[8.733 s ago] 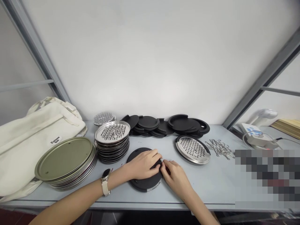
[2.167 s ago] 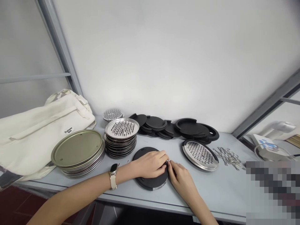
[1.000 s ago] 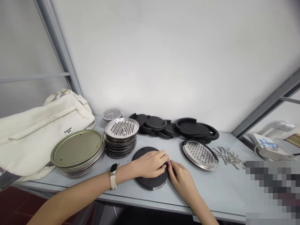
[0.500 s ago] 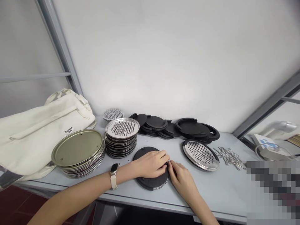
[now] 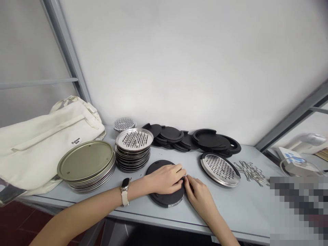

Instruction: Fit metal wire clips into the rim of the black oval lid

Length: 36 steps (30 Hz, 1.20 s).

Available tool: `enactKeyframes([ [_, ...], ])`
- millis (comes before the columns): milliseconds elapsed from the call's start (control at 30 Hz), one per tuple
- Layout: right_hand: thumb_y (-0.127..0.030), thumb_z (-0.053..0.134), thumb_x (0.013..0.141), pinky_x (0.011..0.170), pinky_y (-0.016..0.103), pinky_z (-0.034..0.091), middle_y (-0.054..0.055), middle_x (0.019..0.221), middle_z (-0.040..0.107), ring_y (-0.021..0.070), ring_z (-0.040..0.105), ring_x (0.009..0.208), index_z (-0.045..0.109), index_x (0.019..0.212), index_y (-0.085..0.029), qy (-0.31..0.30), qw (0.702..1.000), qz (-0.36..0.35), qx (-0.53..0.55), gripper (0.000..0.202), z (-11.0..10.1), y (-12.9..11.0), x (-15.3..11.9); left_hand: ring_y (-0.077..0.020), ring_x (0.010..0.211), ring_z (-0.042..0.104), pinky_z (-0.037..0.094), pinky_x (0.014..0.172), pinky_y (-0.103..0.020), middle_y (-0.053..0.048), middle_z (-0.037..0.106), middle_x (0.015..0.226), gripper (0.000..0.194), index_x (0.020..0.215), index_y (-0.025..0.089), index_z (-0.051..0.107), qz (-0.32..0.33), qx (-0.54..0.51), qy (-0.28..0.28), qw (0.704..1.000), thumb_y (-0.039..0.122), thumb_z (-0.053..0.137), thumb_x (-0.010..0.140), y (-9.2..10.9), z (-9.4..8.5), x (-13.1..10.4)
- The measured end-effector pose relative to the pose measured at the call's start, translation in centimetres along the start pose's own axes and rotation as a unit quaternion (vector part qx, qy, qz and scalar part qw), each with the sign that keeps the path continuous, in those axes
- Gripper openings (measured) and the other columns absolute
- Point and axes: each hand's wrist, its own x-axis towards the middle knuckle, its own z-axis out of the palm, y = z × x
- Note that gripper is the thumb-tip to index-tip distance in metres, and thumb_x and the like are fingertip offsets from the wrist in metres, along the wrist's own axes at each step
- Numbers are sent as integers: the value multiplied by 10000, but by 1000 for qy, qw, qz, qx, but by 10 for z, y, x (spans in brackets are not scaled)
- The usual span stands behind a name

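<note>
1. Lying across a black disc [image 5: 167,199], which rests flat near the front of the table [image 5: 241,208], the left hand [image 5: 166,179] has bent fingers; whether they clamp anything, I cannot tell.
2. At the disc's right rim, the right hand [image 5: 200,191] has thumb and forefinger tips close together beside a shiny bit [image 5: 185,176], too small to tell if gripped.
3. Working that bit at the rim seems the step in hand; the next move probably calls for a steady left hand and fine fingertip pressure from the right.
4. Beyond, rightward, lie a round grater [image 5: 220,169] and metal clips [image 5: 251,172].
5. Farther back, spare black discs [image 5: 170,134] lie near the wall [image 5: 179,68].
</note>
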Motion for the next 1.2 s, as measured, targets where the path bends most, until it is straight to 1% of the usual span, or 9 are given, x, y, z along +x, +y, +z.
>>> enactKeyframes([
  [200, -309, 281, 961, 540, 259, 337, 34, 627, 565, 177, 529, 574, 469, 731, -207, 0, 1000, 0, 0, 314, 1, 1, 0, -170, 744, 517, 416, 678, -290, -46, 485, 912, 88, 955, 170, 418, 4, 8, 9, 1000, 234, 406, 895, 0, 1, 0],
  [500, -330, 260, 960, 560, 269, 341, 41, 648, 559, 191, 528, 601, 462, 747, -207, -20, 1000, 14, 16, 318, 1, 1, 0, -170, 750, 518, 419, 679, -292, -49, 484, 917, 89, 955, 169, 417, 2, 8, 4, 1000, 234, 405, 895, 0, 1, 0],
  [867, -328, 252, 956, 560, 270, 342, 44, 651, 560, 192, 529, 600, 476, 756, -204, -18, 1000, 16, 4, 325, 2, 2, 0, -164, 723, 510, 412, 661, -285, -47, 486, 903, 91, 955, 167, 424, 6, 11, 10, 1000, 234, 401, 897, 0, 0, 0],
  [1200, -317, 288, 944, 557, 267, 337, 39, 638, 557, 189, 520, 594, 479, 732, -204, -14, 1000, 11, 2, 307, 1, 2, 0, -164, 712, 508, 409, 644, -286, -47, 485, 900, 95, 953, 166, 427, 11, 17, 8, 1000, 237, 407, 893, 0, 0, 0],
])
